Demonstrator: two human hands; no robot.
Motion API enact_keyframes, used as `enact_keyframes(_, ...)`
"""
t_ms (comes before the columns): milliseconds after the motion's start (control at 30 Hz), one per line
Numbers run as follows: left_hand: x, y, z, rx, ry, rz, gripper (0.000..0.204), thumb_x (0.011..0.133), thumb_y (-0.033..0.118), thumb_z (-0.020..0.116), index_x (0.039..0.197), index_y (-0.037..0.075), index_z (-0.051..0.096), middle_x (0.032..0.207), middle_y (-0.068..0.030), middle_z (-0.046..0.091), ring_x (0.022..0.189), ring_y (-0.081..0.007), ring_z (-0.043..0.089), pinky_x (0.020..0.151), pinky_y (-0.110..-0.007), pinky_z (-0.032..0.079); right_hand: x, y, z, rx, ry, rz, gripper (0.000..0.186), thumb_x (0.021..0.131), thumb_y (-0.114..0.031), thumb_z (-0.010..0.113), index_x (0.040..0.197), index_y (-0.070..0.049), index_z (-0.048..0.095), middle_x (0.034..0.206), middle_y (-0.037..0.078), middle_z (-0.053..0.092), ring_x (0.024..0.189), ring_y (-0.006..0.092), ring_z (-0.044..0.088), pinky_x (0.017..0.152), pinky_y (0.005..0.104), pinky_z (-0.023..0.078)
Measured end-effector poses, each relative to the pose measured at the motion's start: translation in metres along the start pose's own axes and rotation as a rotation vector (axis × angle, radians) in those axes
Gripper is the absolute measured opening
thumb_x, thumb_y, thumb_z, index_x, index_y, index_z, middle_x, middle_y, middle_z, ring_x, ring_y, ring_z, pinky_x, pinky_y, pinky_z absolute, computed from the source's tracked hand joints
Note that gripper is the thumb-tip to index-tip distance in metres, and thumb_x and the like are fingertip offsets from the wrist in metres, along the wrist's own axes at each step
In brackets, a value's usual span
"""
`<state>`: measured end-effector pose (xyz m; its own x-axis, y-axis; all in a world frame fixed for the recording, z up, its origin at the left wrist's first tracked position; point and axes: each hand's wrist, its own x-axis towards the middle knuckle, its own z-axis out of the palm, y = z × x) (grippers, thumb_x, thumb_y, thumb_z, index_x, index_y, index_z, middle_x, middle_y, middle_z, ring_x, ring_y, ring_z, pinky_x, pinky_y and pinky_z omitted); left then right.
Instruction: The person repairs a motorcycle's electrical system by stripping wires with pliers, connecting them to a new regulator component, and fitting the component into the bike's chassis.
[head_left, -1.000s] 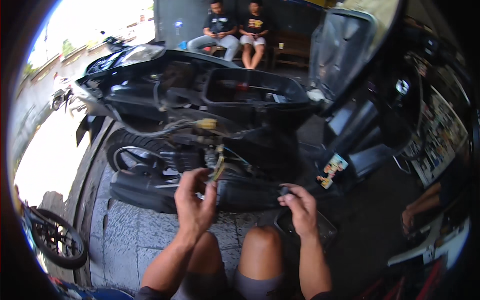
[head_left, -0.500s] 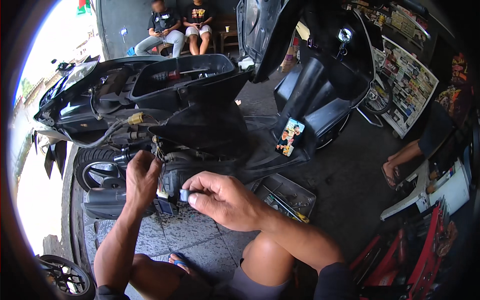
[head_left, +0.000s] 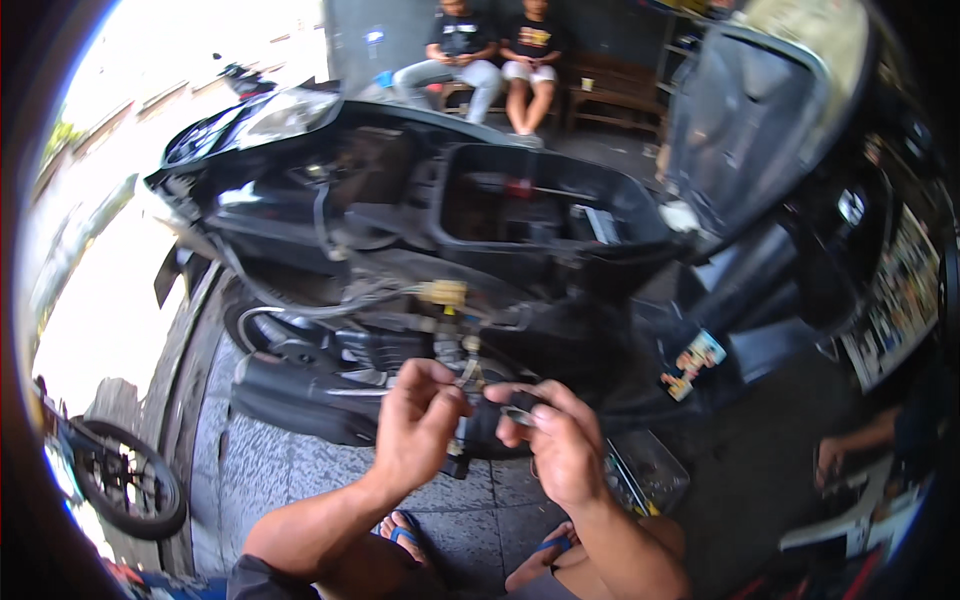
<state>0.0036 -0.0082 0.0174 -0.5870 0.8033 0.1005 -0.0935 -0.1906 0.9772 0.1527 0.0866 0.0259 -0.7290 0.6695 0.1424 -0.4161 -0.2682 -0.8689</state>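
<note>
In front of me stands a black scooter (head_left: 380, 215) with its seat (head_left: 745, 130) tipped up and side parts off. My left hand (head_left: 415, 425) is closed in a pinch on thin wires (head_left: 470, 370) that hang from the scooter's side. Close by on its right, my right hand (head_left: 565, 445) grips a small dark part (head_left: 522, 402) between thumb and fingers; blur hides its exact kind. A yellowish connector (head_left: 442, 292) on a grey cable lies above both hands. The wire ends at my left fingertips are partly hidden.
The open storage bin (head_left: 450, 215) contains several loose items. A phone (head_left: 693, 365) lies on the footboard. Below it, a tool tray (head_left: 665, 470) rests on the floor. Two people sit on a bench (head_left: 620, 95) behind the scooter. Another motorcycle's wheel (head_left: 125, 480) is at the left.
The view has swung left, so the scooter appears farther right. My hands have come nearer each other, with the small dark part now close to the wires.
</note>
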Motion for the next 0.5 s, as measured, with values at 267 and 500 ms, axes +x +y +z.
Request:
enact_keyframes(267, -0.005, -0.008, -0.017, 0.148, 0.046, 0.103, 0.015, 0.098, 0.001, 0.054, 0.106, 0.001, 0.041, 0.085, -0.0093, 0.065, 0.077, -0.0089, 0.059, 0.066, -0.025, 0.048, 0.015, 0.016, 0.011, 0.077, -0.147, 0.122, 0.019, 0.093, -0.013, 0.046, 0.099, 0.003, 0.054, 0.129, 0.027, 0.060, 0.085, 0.0140, 0.066, 0.077, 0.0293, 0.054)
enact_keyframes(500, -0.003, -0.006, -0.022, 0.334, 0.027, 0.189, 0.022, 0.096, 0.001, 0.058, 0.106, -0.001, 0.040, 0.078, -0.0108, 0.065, 0.071, -0.0099, 0.063, 0.061, -0.027, 0.051, 0.018, 0.033, 0.006, -0.097, -0.128, 0.046, 0.022, 0.098, -0.017, 0.048, 0.098, 0.003, 0.055, 0.120, 0.024, 0.064, 0.091, 0.0159, 0.066, 0.081, 0.0309, 0.054)
